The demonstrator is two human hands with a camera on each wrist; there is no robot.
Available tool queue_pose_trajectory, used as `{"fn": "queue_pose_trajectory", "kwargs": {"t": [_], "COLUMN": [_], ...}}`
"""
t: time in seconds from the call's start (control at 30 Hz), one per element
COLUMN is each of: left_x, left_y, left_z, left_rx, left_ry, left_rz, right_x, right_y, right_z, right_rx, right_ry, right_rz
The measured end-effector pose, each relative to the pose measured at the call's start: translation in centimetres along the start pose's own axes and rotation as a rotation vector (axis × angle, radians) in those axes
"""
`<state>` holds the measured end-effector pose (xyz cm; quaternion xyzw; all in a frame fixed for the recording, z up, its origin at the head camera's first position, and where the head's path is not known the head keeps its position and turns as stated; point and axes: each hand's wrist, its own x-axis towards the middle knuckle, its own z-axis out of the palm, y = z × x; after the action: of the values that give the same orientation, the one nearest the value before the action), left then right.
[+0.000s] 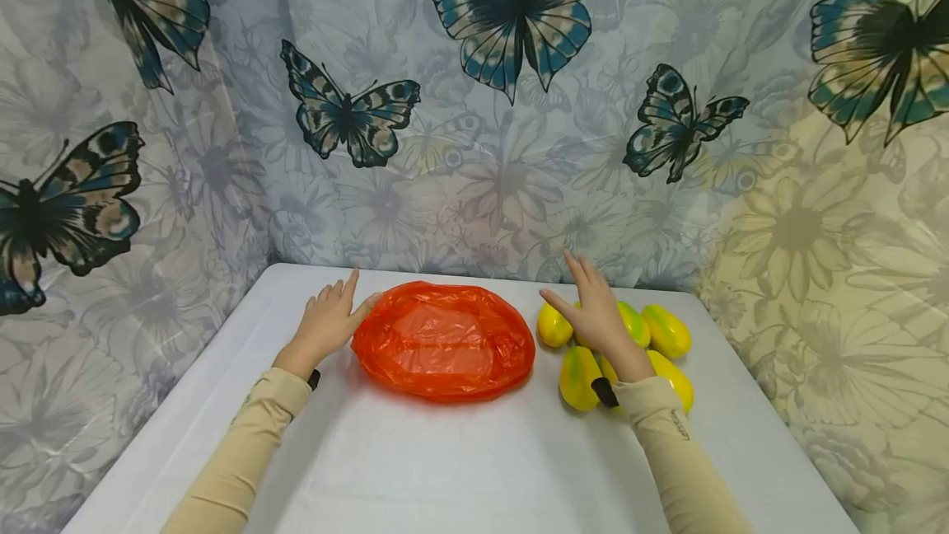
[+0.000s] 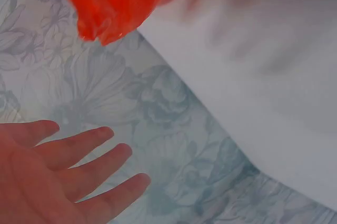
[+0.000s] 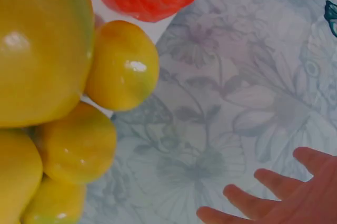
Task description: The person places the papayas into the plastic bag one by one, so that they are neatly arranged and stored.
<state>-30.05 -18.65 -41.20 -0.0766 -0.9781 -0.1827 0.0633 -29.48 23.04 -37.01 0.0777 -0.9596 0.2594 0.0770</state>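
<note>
A red plastic bag [image 1: 445, 340] sits mid-table with its wide mouth facing up; its edge also shows in the left wrist view [image 2: 118, 3]. My left hand [image 1: 326, 324] is just left of it, fingers spread and straight. The left thumb tip overlaps the bag's rim in the head view, and I cannot tell whether they touch. On the right lie several glossy yellow mangoes [image 1: 581, 377] with green patches, a few partly hidden by my right hand and wrist. My right hand [image 1: 599, 320] hovers over that group with fingers extended, holding nothing.
A white-covered table [image 1: 445, 468] bears everything. Its far edge meets a patterned fabric wall [image 1: 511, 188] with printed butterflies, and similar fabric hangs along both sides. Dark bands [image 1: 604, 391] circle both wrists below beige sleeves.
</note>
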Motion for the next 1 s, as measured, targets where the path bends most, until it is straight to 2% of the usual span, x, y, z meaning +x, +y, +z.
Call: {"fn": "queue_pose_trajectory", "kwargs": {"t": [0.37, 0.6, 1.0], "left_x": [0.3, 0.3, 0.4], "left_y": [-1.1, -1.3, -2.0], "left_z": [2.5, 3.5, 4.6], "left_rx": [-0.156, -0.269, -0.387], "left_ry": [-0.097, -0.136, -0.16], "left_rz": [-0.053, -0.112, -0.15], "right_x": [-1.4, -2.4, -4.0], "right_y": [1.4, 2.2, 4.1], "right_z": [0.4, 0.6, 0.7], "right_rx": [0.233, 0.299, 0.382], "right_ry": [0.029, 0.025, 0.029], "right_rz": [0.062, 0.096, 0.173]}}
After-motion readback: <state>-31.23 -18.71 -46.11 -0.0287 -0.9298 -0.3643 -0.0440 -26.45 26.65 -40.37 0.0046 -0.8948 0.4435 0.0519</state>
